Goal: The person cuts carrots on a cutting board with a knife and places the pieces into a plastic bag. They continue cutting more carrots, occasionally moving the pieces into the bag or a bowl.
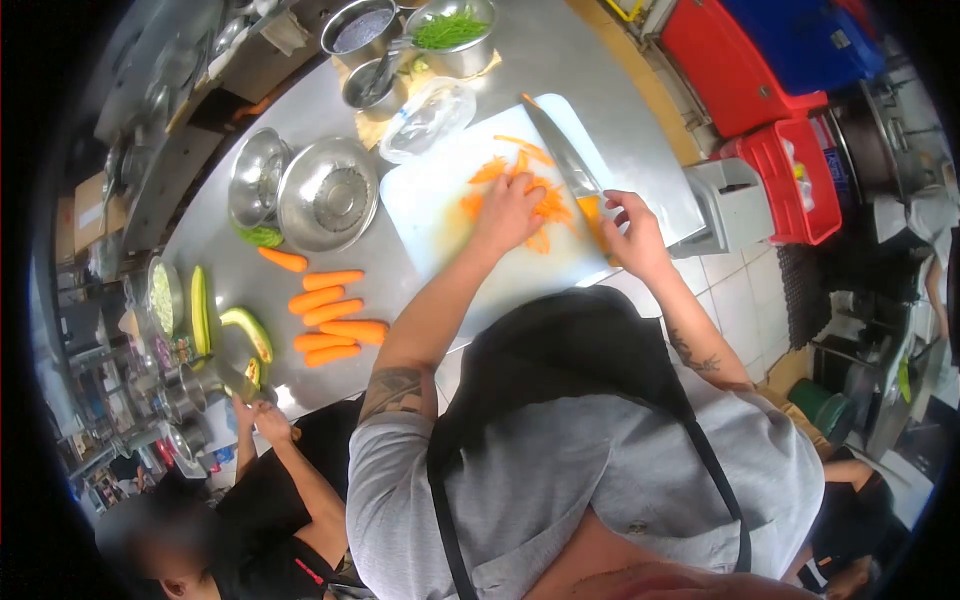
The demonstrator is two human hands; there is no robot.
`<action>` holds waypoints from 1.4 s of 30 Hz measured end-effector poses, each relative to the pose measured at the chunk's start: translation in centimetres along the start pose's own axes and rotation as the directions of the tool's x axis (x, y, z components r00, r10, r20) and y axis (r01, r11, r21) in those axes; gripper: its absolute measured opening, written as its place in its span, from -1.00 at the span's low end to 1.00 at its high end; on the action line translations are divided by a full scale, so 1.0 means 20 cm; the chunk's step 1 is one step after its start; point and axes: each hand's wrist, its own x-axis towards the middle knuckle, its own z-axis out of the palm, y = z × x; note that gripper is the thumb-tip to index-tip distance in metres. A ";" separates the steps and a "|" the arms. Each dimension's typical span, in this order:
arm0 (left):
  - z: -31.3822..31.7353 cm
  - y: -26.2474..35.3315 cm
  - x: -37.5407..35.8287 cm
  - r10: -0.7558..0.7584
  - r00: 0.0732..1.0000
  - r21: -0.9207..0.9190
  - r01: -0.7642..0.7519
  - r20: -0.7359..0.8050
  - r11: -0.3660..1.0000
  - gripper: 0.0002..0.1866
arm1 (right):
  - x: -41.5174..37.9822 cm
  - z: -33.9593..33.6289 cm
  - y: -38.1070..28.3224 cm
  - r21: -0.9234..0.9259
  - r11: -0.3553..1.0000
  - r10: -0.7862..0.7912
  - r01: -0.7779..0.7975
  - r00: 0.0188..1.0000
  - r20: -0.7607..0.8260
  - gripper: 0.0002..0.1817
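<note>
1. My left hand (508,212) lies flat, fingers spread and released, pressing the carrot slices (540,205) on the white cutting board (440,200); thin, light, damp-looking, likely to slide.
2. My right hand (632,232) is clenched on the knife (562,155) handle; blade flat on the board, stiff and sharp, best held by the handle.
3. Whole carrots (330,315) wait further along the counter (560,50); firm, likely to roll.

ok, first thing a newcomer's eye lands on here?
The white cutting board at centre, strewn with orange carrot slices: the left hand presses on them, the right hand grips a long knife. Left of it, peeled carrots lie in a row on the steel table.
</note>
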 end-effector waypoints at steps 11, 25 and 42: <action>-0.32 -0.06 0.17 -0.489 0.868 -0.792 0.360 0.091 0.492 -0.89 | -0.02 -0.02 0.07 0.044 0.999 0.014 -0.015 1.000 0.020 -0.51; -0.46 -0.87 0.48 -0.658 0.728 -0.824 0.243 -0.195 0.513 -0.64 | -0.04 -0.08 0.10 0.038 0.998 0.043 -0.045 0.999 0.032 -0.54; -0.52 -0.42 0.25 -0.187 0.968 0.124 0.208 -0.166 0.970 -0.26 | 0.13 0.09 0.05 -0.241 0.961 0.169 -0.135 0.978 0.126 -0.61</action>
